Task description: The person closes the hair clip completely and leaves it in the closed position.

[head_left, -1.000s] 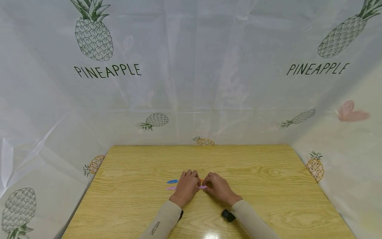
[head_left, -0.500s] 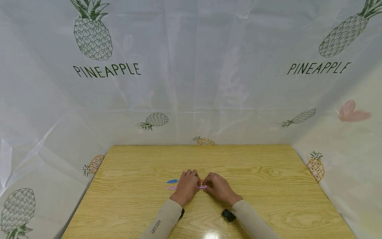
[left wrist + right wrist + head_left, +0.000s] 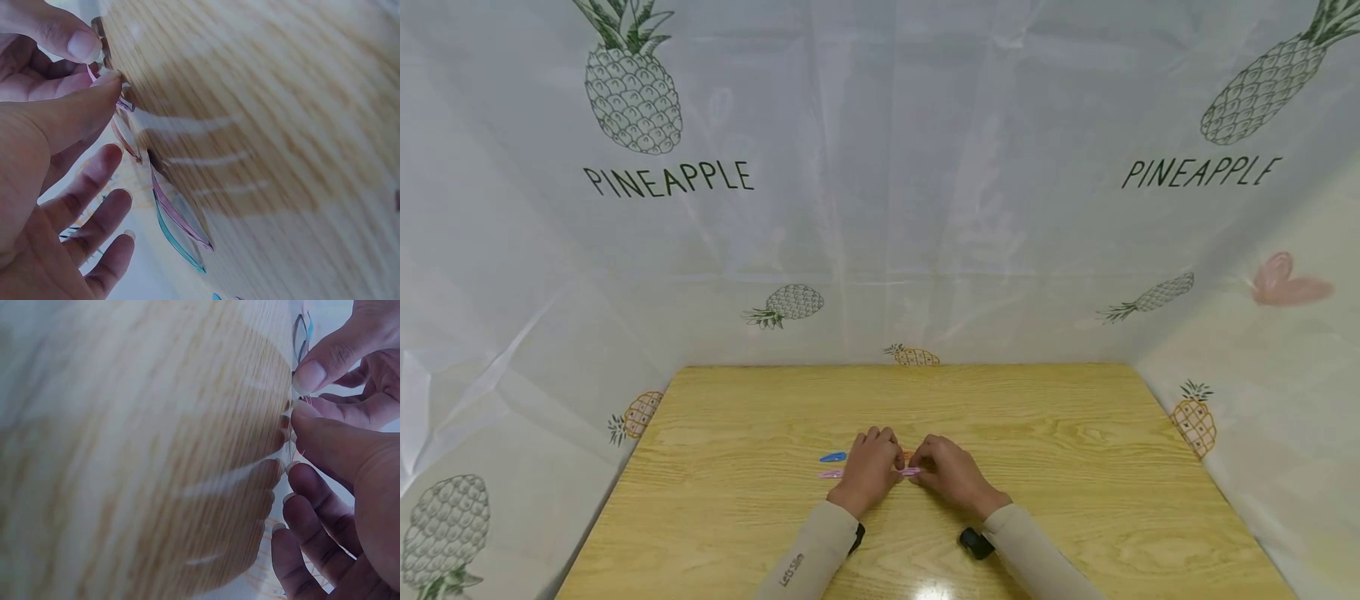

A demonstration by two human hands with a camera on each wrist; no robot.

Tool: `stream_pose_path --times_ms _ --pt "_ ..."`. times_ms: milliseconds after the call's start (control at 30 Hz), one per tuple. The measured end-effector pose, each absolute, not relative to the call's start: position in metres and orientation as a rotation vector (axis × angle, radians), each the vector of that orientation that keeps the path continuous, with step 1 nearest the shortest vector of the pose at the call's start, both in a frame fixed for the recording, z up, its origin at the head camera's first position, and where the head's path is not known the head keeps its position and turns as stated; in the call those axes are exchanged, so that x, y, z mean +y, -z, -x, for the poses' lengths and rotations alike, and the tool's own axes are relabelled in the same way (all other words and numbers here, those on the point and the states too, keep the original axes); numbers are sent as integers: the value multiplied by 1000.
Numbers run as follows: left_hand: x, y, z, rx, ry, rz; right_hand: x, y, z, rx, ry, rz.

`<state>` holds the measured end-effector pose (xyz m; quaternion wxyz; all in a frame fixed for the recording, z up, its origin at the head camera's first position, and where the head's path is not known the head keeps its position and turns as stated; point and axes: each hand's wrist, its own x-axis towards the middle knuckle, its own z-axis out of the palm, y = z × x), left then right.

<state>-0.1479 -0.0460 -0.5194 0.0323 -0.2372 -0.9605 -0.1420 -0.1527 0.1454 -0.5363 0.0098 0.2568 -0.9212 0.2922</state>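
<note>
My left hand point(image 3: 872, 467) and right hand point(image 3: 952, 471) meet at the middle of the table, thumbs and fingertips close together. Between them they pinch a small pinkish-purple hair clip point(image 3: 910, 472), partly hidden by fingers. The left hand's other fingers spread loosely in the left wrist view. Just beyond the pinched clip lies an orange hair clip point(image 3: 907, 455), mostly covered by the hands. To the left of my left hand lie a blue hair clip point(image 3: 832, 457) and, nearer me, a pink hair clip point(image 3: 831, 474); the pink clip point(image 3: 178, 215) shows clearly in the left wrist view.
The light wood table point(image 3: 737, 500) reaches back to a white sheet point(image 3: 880, 208) printed with pineapples, which also hangs on both sides. A black device point(image 3: 976, 543) sits at the right wrist by the beige sleeve point(image 3: 1030, 554).
</note>
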Motion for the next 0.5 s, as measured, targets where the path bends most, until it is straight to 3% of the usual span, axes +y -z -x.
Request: stream_pose_path --times_ms 500 --pt "-47 522 147 -2932 441 722 145 536 154 -2853 -868 -830"
